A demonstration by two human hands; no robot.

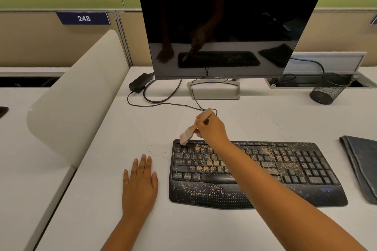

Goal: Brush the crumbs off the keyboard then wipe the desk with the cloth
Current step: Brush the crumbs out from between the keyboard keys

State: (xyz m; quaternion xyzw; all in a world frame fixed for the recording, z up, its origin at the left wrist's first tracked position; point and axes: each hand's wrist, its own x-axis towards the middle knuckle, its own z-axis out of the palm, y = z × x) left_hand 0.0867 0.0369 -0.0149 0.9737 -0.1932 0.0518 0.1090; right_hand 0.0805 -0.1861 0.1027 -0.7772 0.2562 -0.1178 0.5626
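- Head view: I see my right hand [211,128] curled round a brush [192,130], its bristles touching the far-left corner of the keyboard [306,169].
- My left hand [139,183] lies flat on the desk [204,230], fingers straight, just left of the keyboard, holding nothing.
- Crumbs [206,164] cover the keys and palm rest; a few lie on the desk between my left hand and the keyboard.
- I see the cloth [361,165] folded at the right edge, apart from the keyboard.
- Far behind stands a dark monitor [230,28], with a mesh cup [327,91] to its right.
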